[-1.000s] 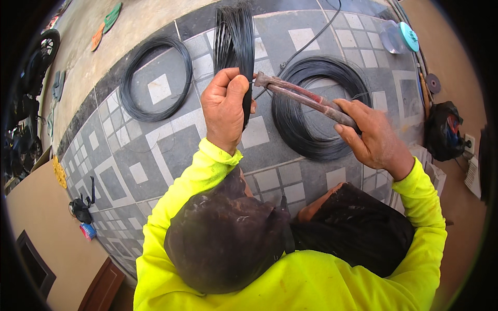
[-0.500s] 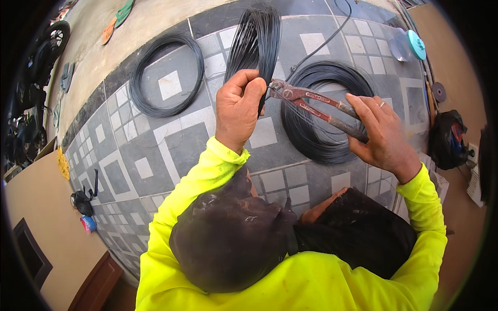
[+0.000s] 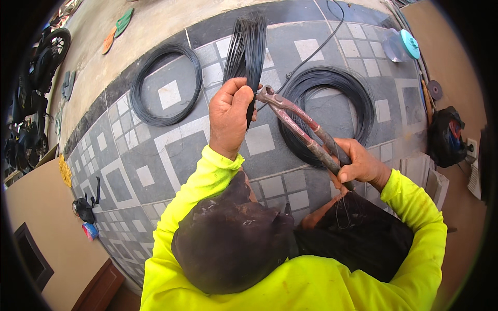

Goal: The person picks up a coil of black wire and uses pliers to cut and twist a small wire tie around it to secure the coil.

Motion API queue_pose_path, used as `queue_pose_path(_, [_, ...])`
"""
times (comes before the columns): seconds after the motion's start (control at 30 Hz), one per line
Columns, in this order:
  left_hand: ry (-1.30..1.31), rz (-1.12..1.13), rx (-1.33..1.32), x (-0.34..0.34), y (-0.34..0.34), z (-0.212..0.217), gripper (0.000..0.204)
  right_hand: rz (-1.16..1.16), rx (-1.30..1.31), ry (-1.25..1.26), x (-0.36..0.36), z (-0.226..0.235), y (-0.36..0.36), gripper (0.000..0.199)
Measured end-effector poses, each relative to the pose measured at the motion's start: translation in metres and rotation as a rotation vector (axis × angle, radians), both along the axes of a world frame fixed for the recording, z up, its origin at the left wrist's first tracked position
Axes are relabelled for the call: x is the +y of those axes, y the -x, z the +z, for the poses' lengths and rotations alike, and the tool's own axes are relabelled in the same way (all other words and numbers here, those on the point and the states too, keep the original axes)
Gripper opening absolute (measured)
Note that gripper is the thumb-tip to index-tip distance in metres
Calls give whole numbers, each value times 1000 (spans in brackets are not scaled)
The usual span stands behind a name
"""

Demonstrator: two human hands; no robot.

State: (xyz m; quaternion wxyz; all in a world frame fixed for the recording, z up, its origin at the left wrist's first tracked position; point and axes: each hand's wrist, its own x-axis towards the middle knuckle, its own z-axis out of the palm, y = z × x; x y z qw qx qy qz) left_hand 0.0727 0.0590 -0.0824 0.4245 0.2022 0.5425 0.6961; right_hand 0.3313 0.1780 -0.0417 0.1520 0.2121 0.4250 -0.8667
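My left hand (image 3: 230, 111) is closed round a thick bundle of thin dark wires (image 3: 254, 49), whose bent lengths fan upward above my fist. In my right hand (image 3: 358, 163) are red-handled pincers (image 3: 295, 122), gripped low on their two worn handles. Their head meets the bundle right beside my left fingers; whether the jaws bite on a wire I cannot tell. Behind the pincers a large coil of dark wire (image 3: 365, 111) lies on the tiles. A thinner wire coil (image 3: 136, 96) rests flat to the left of my left hand. Loose fine strands dangle below my right hand.
Grey patterned tiles (image 3: 171, 160) cover the floor. A clear container with a turquoise lid (image 3: 410, 44) and a black plastic bag (image 3: 447, 137) stand at the right wall. Sandals (image 3: 123, 22) and a motorcycle (image 3: 49, 57) are at the far left. A dark cable (image 3: 316, 49) runs behind the coil.
My right hand has moved down and toward me, swinging the pincers' handles lower. The wire bundle and my left hand have shifted slightly left.
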Motion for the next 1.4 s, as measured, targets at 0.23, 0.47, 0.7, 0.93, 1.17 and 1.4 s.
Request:
queue_pose_path(0.23, [-35, -50, 29, 0, 6, -2, 24, 8, 22, -804, -14, -1, 16, 52])
queue_pose_path(0.47, [-95, -79, -24, 0, 6, -2, 27, -64, 50, -299, -22, -5, 11, 45])
queue_pose_path(0.7, [-6, -79, -22, -5, 8, -10, 22, -110, -89, -341, -4, 3, 15, 26])
queue_pose_path(0.93, [-27, -42, -106, -1, 12, -3, 22, -71, -213, -380, -1, -22, 1, 42])
queue_pose_path(1.17, [-52, -47, -34, 3, 14, 6, 18, 43, -180, -827, 6, -96, -1, 46])
queue_pose_path(1.4, [-28, 7, 98, -12, 41, -7, 28, -50, -123, -1233, 34, -59, 19, 37])
